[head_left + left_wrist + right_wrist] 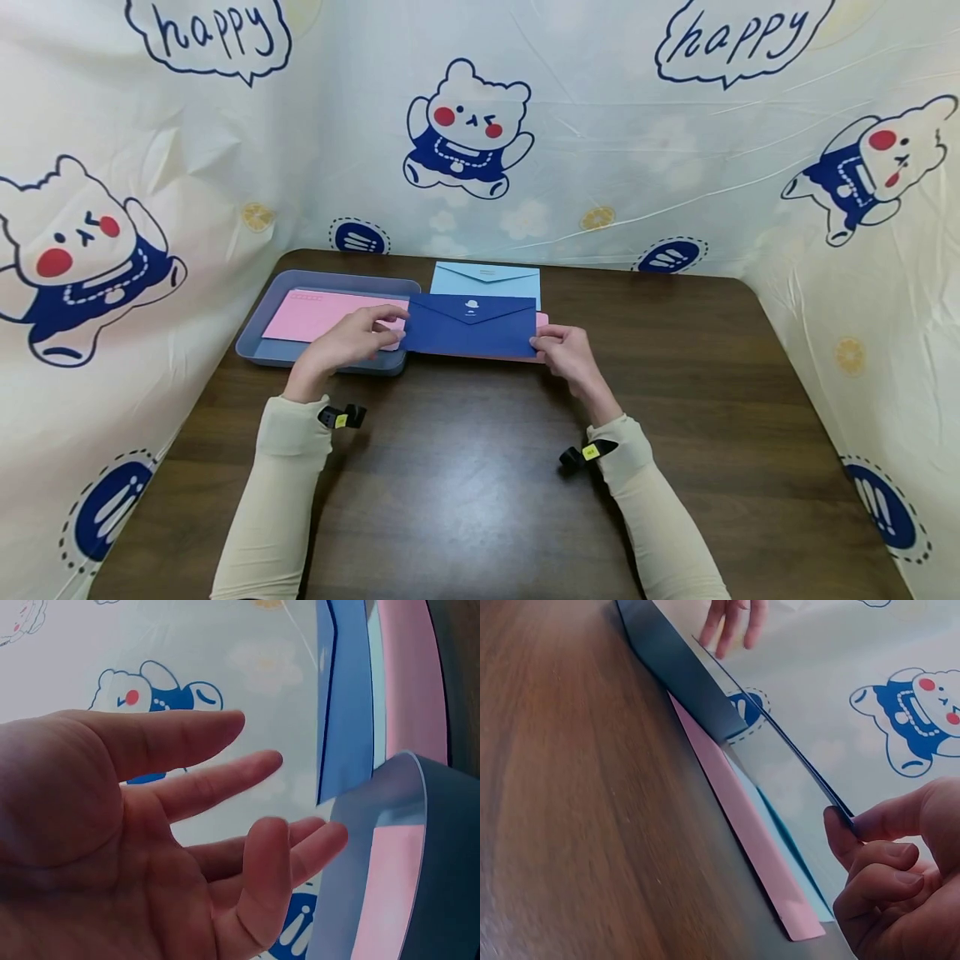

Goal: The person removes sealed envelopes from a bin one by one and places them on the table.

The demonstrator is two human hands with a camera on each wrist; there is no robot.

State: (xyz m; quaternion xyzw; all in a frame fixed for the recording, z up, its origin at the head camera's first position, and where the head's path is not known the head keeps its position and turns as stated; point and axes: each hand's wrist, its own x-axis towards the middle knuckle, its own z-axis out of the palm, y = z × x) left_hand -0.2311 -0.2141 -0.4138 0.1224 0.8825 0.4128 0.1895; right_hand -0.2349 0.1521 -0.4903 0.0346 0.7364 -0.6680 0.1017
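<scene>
The dark-blue rectangular paper envelope (471, 337), raised beside a grey-blue rectangular plastic tray (281, 356), should be light and easily creased, best held by its short edges, the right hand (566, 354) pinching one between its fingers, the left hand (358, 336), fingers apart, near the other.
</scene>
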